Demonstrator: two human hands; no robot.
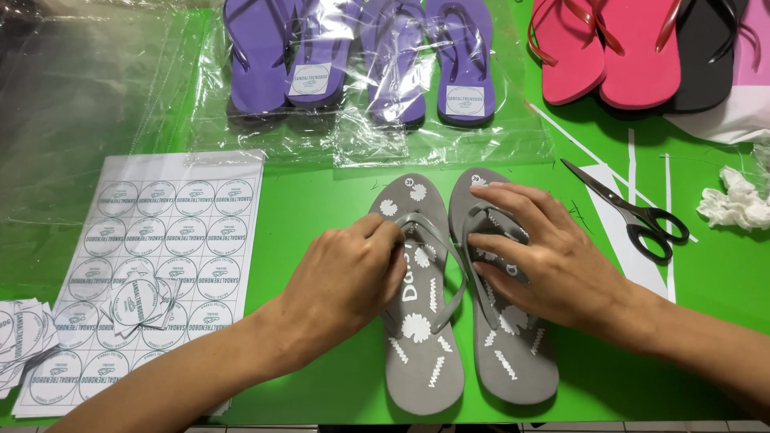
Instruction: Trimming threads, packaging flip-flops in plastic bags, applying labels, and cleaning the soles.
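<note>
Two grey flip-flops with white flower prints lie side by side on the green table [313,200]. My left hand [345,277] rests on the left grey flip-flop [421,353], fingers pinched at its strap near the toe post. My right hand [533,256] lies flat on the right grey flip-flop [513,361], fingers spread over its strap. Neither sandal is lifted.
A sheet of round white stickers [160,248] lies at left, with loose cut stickers [140,301] on it. Purple flip-flops in clear bags [361,64] lie at the back, pink and black flip-flops [642,48] at back right. Black scissors [642,216] and crumpled paper [734,200] lie at right.
</note>
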